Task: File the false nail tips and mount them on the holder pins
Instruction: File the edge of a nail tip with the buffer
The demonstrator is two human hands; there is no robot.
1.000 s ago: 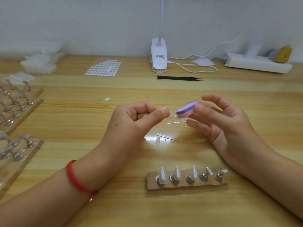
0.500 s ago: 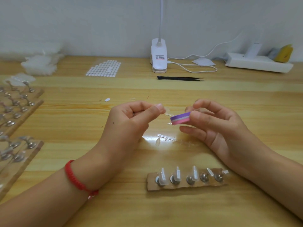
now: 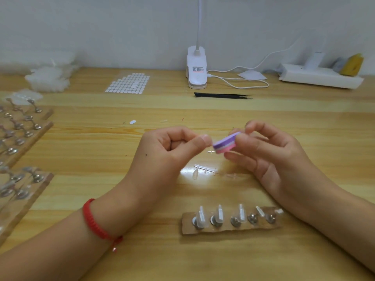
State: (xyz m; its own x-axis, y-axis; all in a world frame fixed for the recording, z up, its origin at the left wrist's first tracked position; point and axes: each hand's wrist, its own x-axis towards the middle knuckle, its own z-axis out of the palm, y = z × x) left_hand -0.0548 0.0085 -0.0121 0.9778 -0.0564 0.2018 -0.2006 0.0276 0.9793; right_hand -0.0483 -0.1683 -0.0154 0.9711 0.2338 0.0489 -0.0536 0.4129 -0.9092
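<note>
The false nail tip (image 3: 211, 142) is held above the middle of the tabletop (image 3: 101, 159), between the two hands. It is clear and very small, so which way it points I cannot tell. The left hand (image 3: 172, 151) pinches it between thumb and bent forefinger, and the other fingers are curled into the palm. The thumb points to the right.

Touching this place is the file block (image 3: 224, 146), purple above and pink below. Its long axis goes from the left thumb up and away to the right, a little tilted. The right hand (image 3: 269, 157) grips its right end with thumb and fingers, and the lower fingers are more loose.

Under the hands, a clear plastic strip (image 3: 205, 170) with one tip on it lies on the tabletop. Nearer to the person lies the holder (image 3: 231, 229), a wooden strip with its long axis from left to right. Clear tips stand upright on its three left pins, and on the fourth pin a thin piece is tilted.

At the left edge are more holder boards (image 3: 20, 138). Far behind lie black tweezers (image 3: 221, 95), a sticker sheet (image 3: 128, 83), a white lamp base (image 3: 196, 67) and a power strip (image 3: 320, 77). A red bracelet (image 3: 95, 222) is on the left wrist.
</note>
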